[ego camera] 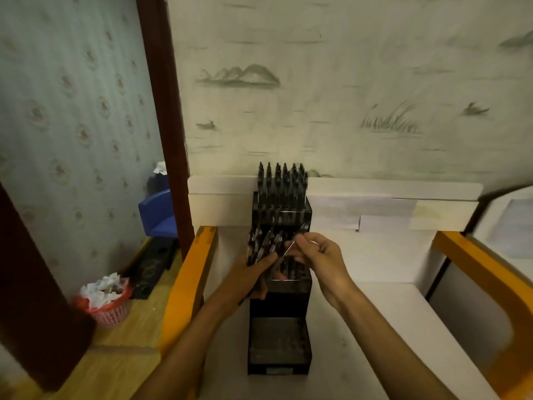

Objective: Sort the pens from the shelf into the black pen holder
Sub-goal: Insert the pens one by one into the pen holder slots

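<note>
Risk first: left hand (253, 272) is closed around a loose fan of dark pens (264, 243), tips splayed up and to the far side, and that bundle looks the likeliest thing to slip. Right hand (314, 249) is pinched narrow, thumb and forefinger on what looks like a single pen right at the bundle's right edge; motion blur there, so I can't tell exactly which pen it has. If the pinch drags a neighbour out with it, my guess is pens drop onto the white surface (375, 313) or down into the lower tiers of the black pen holder (279, 327). Second risk: the far top tier is already packed with upright pens (281, 180), so pushing one into a taken slot could jam it or tip others. Third: the holder is tall and narrow, and a sideways shove from either hand might rock it. Layout: holder stands centre, stepped, its tall end far against the wall and its low, empty-looking tier near. Both hands meet over the middle tier, touching or nearly so. Held pens sit just left of the right hand's fingertips, directly above the middle-tier slots, so the drop-in move is short.
</note>
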Demonstrator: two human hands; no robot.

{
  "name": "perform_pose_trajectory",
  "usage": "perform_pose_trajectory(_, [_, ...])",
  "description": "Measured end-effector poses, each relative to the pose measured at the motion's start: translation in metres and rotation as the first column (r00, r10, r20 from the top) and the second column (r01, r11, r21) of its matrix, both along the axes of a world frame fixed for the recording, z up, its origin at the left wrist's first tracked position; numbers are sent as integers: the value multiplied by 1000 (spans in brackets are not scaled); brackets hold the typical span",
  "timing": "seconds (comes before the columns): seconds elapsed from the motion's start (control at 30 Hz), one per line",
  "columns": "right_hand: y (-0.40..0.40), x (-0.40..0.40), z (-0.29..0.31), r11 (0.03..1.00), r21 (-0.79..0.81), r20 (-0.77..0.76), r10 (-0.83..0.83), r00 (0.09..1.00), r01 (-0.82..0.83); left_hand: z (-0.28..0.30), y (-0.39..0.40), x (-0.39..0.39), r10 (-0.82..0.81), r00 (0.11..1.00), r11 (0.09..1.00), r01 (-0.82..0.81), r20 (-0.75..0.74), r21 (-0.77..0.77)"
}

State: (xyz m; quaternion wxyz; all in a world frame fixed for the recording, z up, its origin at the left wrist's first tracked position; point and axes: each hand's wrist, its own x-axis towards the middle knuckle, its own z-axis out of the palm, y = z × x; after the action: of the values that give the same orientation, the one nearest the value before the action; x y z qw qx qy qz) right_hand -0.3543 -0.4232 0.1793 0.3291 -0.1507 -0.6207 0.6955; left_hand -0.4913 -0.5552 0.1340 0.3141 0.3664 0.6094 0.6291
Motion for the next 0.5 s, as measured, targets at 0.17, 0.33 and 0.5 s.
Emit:
perform_pose_trajectory(0.17, [18,1,7,981,134,1,-139,990,138,-3,-8,-19,128,992,990,-129,-10,-64])
perform_pose_trajectory(0.33, [39,4,3,843,444,34,-355,934,304,-3,-16,-45,121,993,973,-121,-13,-197])
perform_pose_trajectory(0.5, [44,2,-5,717,614,14,-427,904,329,-4,-29,-43,358,911,930,-367,-205,-7])
